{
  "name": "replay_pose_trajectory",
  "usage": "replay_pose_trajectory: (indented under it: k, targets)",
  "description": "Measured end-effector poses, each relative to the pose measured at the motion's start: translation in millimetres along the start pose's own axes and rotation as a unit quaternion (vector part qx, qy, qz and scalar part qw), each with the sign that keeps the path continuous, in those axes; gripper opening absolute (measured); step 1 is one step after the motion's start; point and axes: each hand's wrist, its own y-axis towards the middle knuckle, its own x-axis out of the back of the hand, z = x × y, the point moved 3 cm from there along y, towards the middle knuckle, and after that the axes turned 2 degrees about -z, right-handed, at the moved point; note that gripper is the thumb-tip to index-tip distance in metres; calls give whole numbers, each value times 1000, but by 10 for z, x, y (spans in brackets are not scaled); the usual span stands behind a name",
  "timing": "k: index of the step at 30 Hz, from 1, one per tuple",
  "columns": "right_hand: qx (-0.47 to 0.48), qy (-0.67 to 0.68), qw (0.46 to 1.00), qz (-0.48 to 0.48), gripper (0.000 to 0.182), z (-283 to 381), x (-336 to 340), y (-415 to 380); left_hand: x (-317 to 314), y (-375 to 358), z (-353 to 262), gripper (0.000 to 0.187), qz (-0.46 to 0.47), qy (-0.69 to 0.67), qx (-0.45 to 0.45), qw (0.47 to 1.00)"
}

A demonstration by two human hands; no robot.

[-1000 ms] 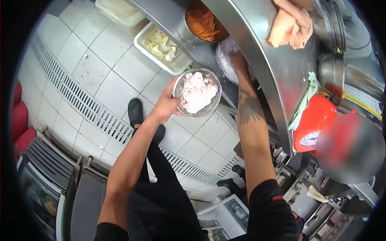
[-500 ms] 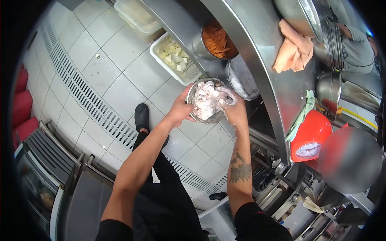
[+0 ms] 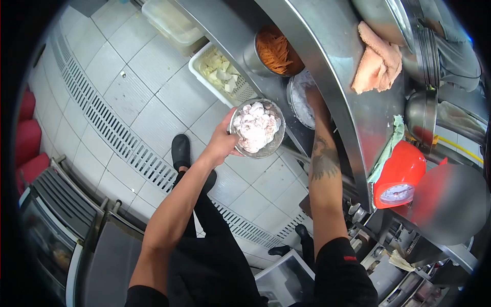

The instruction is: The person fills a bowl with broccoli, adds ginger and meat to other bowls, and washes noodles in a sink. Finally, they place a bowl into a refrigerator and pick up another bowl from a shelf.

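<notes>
My left hand [image 3: 224, 140] grips the rim of a round metal bowl [image 3: 279, 139], thumb over the edge. White-coated lumps [image 3: 255, 125] with pinkish patches fill the bowl. My right hand [image 3: 315, 100] reaches under the upper shelf into a container of white powder [image 3: 300, 102]; its fingers are mostly hidden there, so I cannot tell what they hold. A metal pot of shredded orange vegetable [image 3: 274, 51] stands beside the powder container. Near it is a white basket [image 3: 198, 69] with pale cut pieces.
An orange cloth [image 3: 378, 61] lies on the steel shelf [image 3: 340, 87]. A red scale [image 3: 401, 174] and a green cloth [image 3: 389, 146] are at its near end. Metal bowls [image 3: 422, 115] stand at right. A person's grey sleeve [image 3: 456, 59] and another person's feet [image 3: 303, 236] are visible.
My right hand has left the bowl and moved right into the powder container. The pale strip it was touching no longer stretches over the bowl's edge. My left hand still holds the bowl.
</notes>
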Motion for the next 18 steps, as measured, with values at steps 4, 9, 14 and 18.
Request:
replay_pose_trajectory:
  k: [4,9,14,18]
  targets:
    - [-44,75,994,-65,49,73,-61,-31,-52,-94,-48,86,4,3,10,1000]
    - [-198,215,955,-41,51,41,438,-1159,-145,-481,-148,85,0,29,-6,1000]
    - [115,298,946,-49,46,985,1641,-2635,-536,-1522,-578,80,-38,64,-4,997]
    - [171,248,950,-85,61,1194,2583,-3135,-1140,-2449,-1248,80,-41,76,-16,996]
